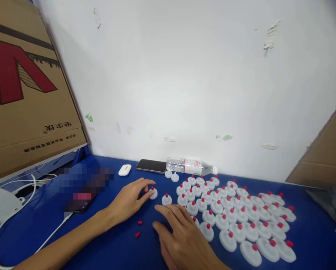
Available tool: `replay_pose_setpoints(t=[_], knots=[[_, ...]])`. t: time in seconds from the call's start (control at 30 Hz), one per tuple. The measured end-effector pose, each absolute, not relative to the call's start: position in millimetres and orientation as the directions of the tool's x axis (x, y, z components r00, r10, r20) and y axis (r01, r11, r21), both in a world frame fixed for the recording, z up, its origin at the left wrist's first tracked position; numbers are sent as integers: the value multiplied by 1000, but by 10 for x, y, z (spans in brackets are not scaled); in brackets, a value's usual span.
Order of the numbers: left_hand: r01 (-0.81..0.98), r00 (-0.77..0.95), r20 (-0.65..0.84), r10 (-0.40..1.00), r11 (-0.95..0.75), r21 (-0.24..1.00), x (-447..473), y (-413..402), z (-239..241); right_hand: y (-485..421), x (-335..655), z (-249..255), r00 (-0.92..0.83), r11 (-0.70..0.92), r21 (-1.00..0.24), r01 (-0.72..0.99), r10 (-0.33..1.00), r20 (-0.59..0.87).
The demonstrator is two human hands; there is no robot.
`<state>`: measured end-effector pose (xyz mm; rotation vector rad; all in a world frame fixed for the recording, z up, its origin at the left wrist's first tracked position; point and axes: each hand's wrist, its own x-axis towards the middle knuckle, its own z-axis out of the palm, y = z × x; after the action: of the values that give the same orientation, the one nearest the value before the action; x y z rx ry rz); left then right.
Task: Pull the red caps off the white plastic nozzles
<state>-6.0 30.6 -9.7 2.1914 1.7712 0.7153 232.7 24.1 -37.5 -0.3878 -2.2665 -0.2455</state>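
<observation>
My left hand (132, 197) is beside a white round cap with a red tip (153, 194). Its thumb reaches the cap's near left edge, and the index finger is stretched out above the tip, apart from the thumb. My right hand (182, 238) is held low over the table, fingers loosely spread and no object visible in them. Another red-tipped white cap (166, 200) lies just beyond its fingertips. Between my hands lie two small loose red pieces, one red piece (140, 222) farther away and one red piece (137, 234) nearer.
Several red-tipped white caps (228, 240) cover the right side of the blue table (111, 247). Two plain white caps (175, 177) lie by a plastic bottle (193, 166). A phone (151, 165), white earbud case (125, 170), cabled phone (83, 202) and cardboard box (30, 123) are also here.
</observation>
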Motion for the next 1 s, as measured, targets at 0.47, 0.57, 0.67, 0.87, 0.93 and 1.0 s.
replay_pose_setpoints(t=[0.47,0.57,0.67,0.87,0.93,1.0], knots=[[787,197,210,958,-282,549,35,179,-35,230,2321,-389,-637,942,20,334,210,742],[755,184,198,963,-267,599,-10,196,-45,235,2324,-395,-647,943,17,332,214,732],[695,258,147,955,-290,658,-3,190,-6,243,2316,-403,-642,941,26,338,210,737],[636,273,250,929,-369,678,84,163,-2,255,2283,-461,-632,941,46,335,188,752],[699,220,344,913,-394,597,106,215,-15,257,2282,-475,-642,941,53,334,185,744],[735,193,391,900,-396,550,142,322,-2,264,2281,-484,-658,942,62,331,183,730]])
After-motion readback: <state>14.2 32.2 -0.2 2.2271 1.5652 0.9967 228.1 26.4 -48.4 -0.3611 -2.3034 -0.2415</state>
